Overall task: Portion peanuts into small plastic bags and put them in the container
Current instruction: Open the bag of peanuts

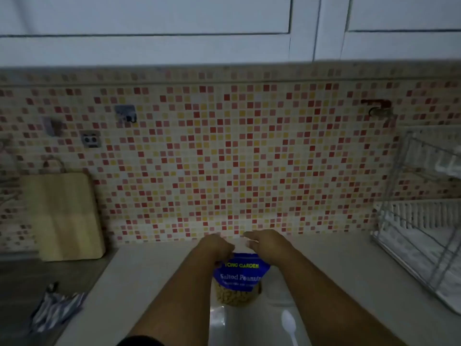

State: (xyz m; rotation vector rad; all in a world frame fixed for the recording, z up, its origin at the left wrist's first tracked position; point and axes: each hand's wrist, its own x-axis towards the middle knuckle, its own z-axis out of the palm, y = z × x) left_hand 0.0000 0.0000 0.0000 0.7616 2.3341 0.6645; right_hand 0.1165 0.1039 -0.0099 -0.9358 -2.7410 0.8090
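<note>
**Peanut bag** (pixel 240 275): blue, printed "Salted Peanuts", with a clear lower window showing the nuts. It stands upright on the pale countertop (pixel 139 283), close to the wall and at the centre of the view. Both hands hold its pale top strip. The left hand (pixel 217 247) curls its fingers over the strip's left end, and the right hand (pixel 264 242) pinches the right end. The forearms run down either side of the bag. The frame is dim and soft, so whether the seal is already broken cannot be told. Judged step: pulling or tearing the top open, before any portioning.

**Near the bag:** just in front of it, toward the person, lies a glossy clear plastic item (pixel 217 318). It may be the small bags or part of a container; which one cannot be told. A white plastic spoon (pixel 289 323) lies beside it on the right.

**Further out:** a wooden cutting board (pixel 64 216) leans against the mosaic tile wall (pixel 224 158) at left. A striped cloth (pixel 57 308) lies on the darker surface at lower left. A wire dish rack (pixel 424 233) stands at right.

**Risks, as judged:**
- A sharp two-handed pull could split the bag down its side and scatter peanuts over the countertop.
- The bag rests only on its base, so an uneven pull from one hand could tip it toward the person, onto the plastic and the spoon.
- The poor light would make a tear notch hard to find.
</note>
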